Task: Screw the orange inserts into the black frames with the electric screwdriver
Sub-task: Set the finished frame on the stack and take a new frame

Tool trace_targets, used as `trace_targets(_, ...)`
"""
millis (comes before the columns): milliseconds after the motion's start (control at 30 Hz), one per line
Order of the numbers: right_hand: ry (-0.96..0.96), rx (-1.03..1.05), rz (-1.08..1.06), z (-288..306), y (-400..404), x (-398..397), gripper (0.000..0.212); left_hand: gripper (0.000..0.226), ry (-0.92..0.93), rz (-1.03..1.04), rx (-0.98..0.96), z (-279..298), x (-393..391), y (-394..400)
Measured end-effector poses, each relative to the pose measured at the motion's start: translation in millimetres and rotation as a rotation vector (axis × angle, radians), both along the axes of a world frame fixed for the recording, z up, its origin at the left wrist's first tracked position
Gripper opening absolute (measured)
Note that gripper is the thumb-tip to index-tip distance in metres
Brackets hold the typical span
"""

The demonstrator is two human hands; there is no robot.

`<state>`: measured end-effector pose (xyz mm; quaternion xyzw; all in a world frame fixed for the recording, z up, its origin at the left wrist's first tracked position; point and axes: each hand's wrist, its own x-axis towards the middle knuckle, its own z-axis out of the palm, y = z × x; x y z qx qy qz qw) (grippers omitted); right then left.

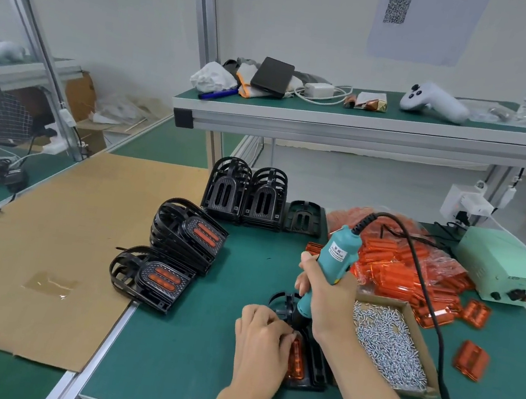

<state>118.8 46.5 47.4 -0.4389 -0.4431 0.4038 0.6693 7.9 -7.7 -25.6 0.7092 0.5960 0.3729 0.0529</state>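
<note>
My right hand (325,297) grips the teal electric screwdriver (337,255), held nearly upright with its tip down on a black frame (316,361) lying on the green mat. An orange insert (296,358) sits in that frame. My left hand (259,339) rests on the frame's left side, fingers curled over the insert's edge near the driver tip. The tip itself is hidden between my hands.
A cardboard tray of screws (386,344) lies right of the frame. Loose orange inserts (407,272) are heaped behind it, with two finished stacks (188,236) to the left and empty black frames (245,196) at the back. The driver's green power box (504,266) stands far right.
</note>
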Motion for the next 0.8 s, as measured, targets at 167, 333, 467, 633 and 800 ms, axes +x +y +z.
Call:
trace_targets(167,0.005,0.008,-0.01,2.3,2.9,1.4,0.025,0.008,0.025,0.002,-0.006,4.9,-0.5,3.8)
trace_targets(333,-0.032,0.001,-0.011,-0.3,3.6,-0.2,0.026,0.011,0.047,0.006,-0.019,4.8,0.2,5.2)
trace_targets(467,-0.029,-0.012,-0.006,-2.5,5.9,2.0,0.026,0.01,0.036,0.008,-0.015,1.4,-1.2,5.6)
trace_targets(633,-0.057,-0.028,0.036,-1.4,6.5,3.0,0.03,0.009,0.025,0.002,-0.009,0.7,-1.6,5.7)
trace_targets(800,-0.124,-0.015,0.122,4.4,2.8,-4.0,0.04,0.007,0.036,-0.006,0.024,0.3,-4.4,4.4)
